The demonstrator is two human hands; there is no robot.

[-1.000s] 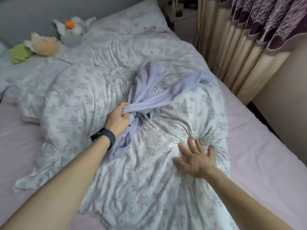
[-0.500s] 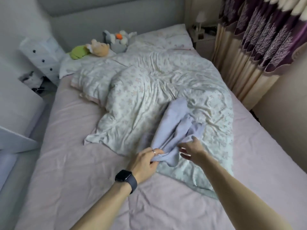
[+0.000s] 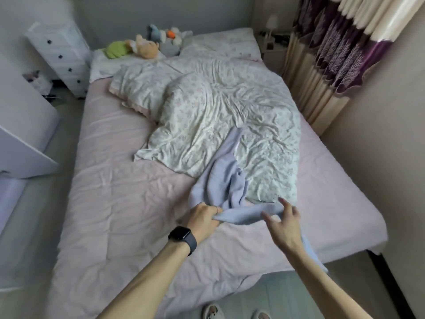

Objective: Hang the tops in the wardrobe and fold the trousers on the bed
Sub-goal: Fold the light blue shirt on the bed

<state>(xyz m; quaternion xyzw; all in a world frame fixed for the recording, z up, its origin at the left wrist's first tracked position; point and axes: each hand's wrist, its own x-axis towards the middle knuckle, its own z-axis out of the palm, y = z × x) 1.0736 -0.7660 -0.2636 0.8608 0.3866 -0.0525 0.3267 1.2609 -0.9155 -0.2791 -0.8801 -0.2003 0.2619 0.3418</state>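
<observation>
From where I stand, the person is busy with a single piece. A pale lilac soft-cloth garment (image 3: 226,180) lies on the pink-sheeted bed (image 3: 119,185). One long strip of it runs up over the crumpled white floral duvet (image 3: 218,111), its bunched end sits near the foot, and a tail hangs off the bed's edge behind the right forearm. The left hand (image 3: 204,218), a black wristwatch (image 3: 182,237) on its wrist, has its grip closed tight round a bunch of the cloth. The right hand (image 3: 286,224) is spread wide, fingers straight, over the stretched band of cloth. It clasps nothing, and I cannot tell whether it touches.

I'd judge this the step of picking the piece out and finding what it is; whether it is a top or trousers I cannot tell. The next move, I think, calls for the right hand to take a second hold well apart from the left, so the cloth can be shaken out. It would then be laid on the bare sheet for folding if trousers, or carried to the wardrobe if a top.

Counting: one lilac garment, one duvet, one watch. At the head of the bed are three soft toys that I can make out: a green soft toy (image 3: 117,49), a tan soft toy (image 3: 147,48) and a grey-blue soft toy (image 3: 169,40). One white chest of drawers (image 3: 59,56) with black knobs stands beside the bed, and two pale slippers (image 3: 212,310) are on the floor.
</observation>
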